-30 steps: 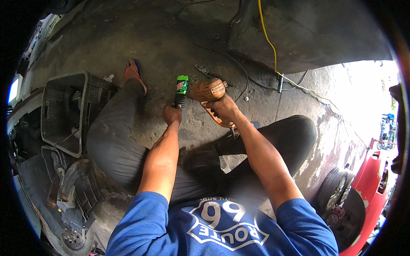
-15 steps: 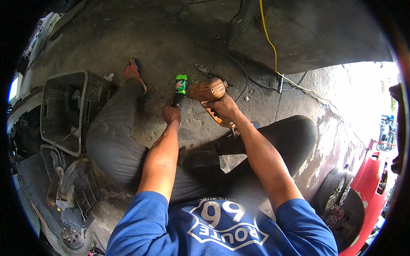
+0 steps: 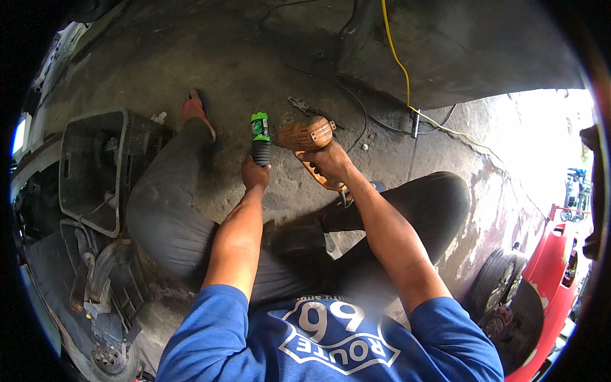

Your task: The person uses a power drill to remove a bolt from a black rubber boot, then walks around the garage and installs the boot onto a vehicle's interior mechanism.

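Observation:
My left hand (image 3: 256, 175) is closed around the lower end of a black ribbed rubber boot (image 3: 261, 153). A green plastic bottle piece (image 3: 260, 127) with a printed label sits at the boot's far end, pointing away from me. My right hand (image 3: 331, 162) grips the handle of an orange heat gun (image 3: 305, 135), with its body lying crosswise and its front end toward the bottle piece, a small gap apart. The fingers of my right hand are wrapped around the handle. Whether the gun is running cannot be seen.
Pliers (image 3: 299, 103) lie on the concrete floor beyond the heat gun. Dark cables and a yellow cord (image 3: 396, 57) run across the far right. A black crate (image 3: 121, 178) and metal parts stand at left. Wheels (image 3: 496, 280) and a red panel (image 3: 552, 274) are at right.
My left hand has shifted slightly left with the boot and bottle piece, and the green end has turned a little. The heat gun has hardly moved.

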Demonstrator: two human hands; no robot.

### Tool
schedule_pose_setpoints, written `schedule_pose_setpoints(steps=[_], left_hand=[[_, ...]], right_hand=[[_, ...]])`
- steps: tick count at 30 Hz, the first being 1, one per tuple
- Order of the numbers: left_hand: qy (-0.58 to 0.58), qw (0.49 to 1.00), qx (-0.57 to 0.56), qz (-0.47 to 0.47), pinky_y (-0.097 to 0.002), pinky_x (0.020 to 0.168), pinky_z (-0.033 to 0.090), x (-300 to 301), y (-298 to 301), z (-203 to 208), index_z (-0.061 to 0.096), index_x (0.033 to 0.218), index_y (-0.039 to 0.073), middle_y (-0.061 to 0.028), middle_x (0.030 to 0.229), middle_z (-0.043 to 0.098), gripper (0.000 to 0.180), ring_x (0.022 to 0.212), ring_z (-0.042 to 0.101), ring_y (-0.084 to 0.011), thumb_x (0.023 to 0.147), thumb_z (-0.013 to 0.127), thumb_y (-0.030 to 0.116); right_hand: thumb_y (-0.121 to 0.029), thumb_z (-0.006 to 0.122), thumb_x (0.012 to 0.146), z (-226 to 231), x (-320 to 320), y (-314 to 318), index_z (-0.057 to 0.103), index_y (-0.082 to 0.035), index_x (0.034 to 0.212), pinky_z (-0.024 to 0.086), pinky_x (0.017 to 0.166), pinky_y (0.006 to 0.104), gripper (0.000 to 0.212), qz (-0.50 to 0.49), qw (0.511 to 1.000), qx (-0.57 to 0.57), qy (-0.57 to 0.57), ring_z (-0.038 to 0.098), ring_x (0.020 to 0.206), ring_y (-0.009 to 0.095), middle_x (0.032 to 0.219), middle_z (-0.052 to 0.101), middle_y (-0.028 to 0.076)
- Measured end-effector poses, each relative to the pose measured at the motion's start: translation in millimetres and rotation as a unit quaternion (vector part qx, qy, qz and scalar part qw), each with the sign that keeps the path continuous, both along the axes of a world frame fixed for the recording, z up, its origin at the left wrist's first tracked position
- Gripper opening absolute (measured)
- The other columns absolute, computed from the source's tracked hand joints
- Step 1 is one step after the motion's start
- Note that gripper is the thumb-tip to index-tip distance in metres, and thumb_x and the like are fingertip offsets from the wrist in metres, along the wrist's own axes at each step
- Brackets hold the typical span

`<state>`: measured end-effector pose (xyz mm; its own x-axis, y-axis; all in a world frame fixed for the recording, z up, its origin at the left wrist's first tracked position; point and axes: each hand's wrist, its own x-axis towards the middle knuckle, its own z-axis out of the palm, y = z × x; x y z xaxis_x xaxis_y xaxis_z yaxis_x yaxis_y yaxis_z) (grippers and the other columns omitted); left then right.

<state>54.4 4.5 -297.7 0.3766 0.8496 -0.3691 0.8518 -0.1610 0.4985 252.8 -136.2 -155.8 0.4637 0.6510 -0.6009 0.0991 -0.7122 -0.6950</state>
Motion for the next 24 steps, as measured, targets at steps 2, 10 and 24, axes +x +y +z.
schedule_pose_setpoints(steps=[2,10,24], left_hand=[[-0.007,0.999,-0.030,-0.028,-0.0505,0.096,0.056,0,1,-10,0.064,0.128,-0.001,-0.0267,0.117,0.071,0.059,0.112,0.070,-0.0432,0.081,0.090,0.023],[0.024,0.995,-0.074,-0.063,-0.0489,0.105,0.053,6,2,-30,0.057,0.141,-0.003,-0.0297,0.131,0.068,0.063,0.125,0.065,-0.0438,0.090,0.080,0.026],[0.043,0.995,-0.067,-0.059,-0.0507,0.107,0.051,8,1,-36,0.055,0.145,0.000,-0.0273,0.135,0.066,0.065,0.128,0.063,-0.0450,0.093,0.079,0.029]], right_hand=[[-0.032,0.083,0.087,0,1,1,0.074,-0.009,0.127,0.058,0.082,0.0380,0.047,0.004,1.000,0.005,-0.008,0.071,0.089,0.019,0.105,0.078,0.010],[-0.031,0.083,0.088,7,4,-3,0.075,-0.010,0.126,0.057,0.082,0.0361,0.045,-0.008,0.999,-0.049,-0.006,0.070,0.087,0.016,0.103,0.078,0.007],[-0.030,0.083,0.089,-1,6,-4,0.074,-0.012,0.131,0.057,0.081,0.0356,0.047,0.004,0.999,-0.051,-0.004,0.069,0.087,0.015,0.108,0.078,0.006]])
